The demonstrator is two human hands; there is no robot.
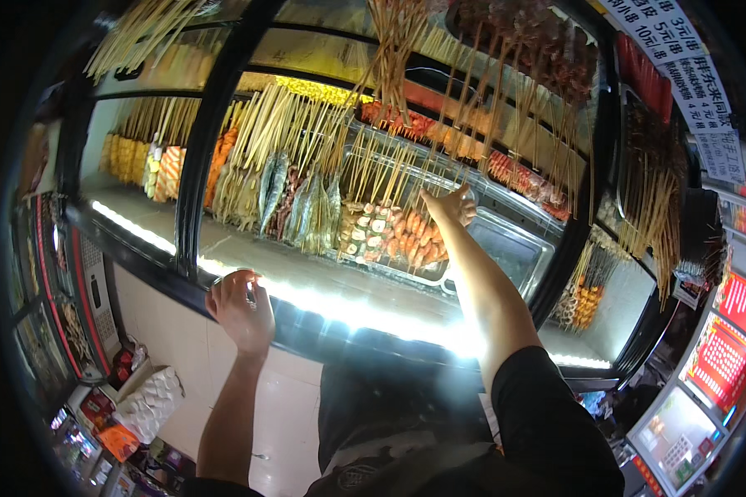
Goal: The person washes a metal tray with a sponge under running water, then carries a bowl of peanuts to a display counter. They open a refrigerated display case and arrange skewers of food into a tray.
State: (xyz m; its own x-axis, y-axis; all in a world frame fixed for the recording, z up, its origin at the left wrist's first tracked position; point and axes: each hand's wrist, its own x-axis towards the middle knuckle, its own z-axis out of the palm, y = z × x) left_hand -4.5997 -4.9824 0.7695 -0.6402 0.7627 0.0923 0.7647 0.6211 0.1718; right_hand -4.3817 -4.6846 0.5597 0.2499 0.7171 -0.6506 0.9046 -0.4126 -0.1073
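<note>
My right hand (451,204) reaches into a lit display case, over skewered sausages (415,239) on a metal tray. Its fingers are near the skewer sticks; whether they grip any is unclear. My left hand (241,310) rests with bent fingers at the black front frame (298,335) of the case. Left of the sausages are skewers of round pale-and-green pieces (373,228), and skewered fish (311,208) standing in a row. To the right of my right hand lies a metal tray (510,248) with a shiny base.
Black posts (208,155) divide the case. More meat skewers (528,180) fill the back row, and bundles of bamboo sticks (398,50) stick out above. A bright light strip (348,314) lines the front edge. Boxes and bags (149,404) stand on the floor at left.
</note>
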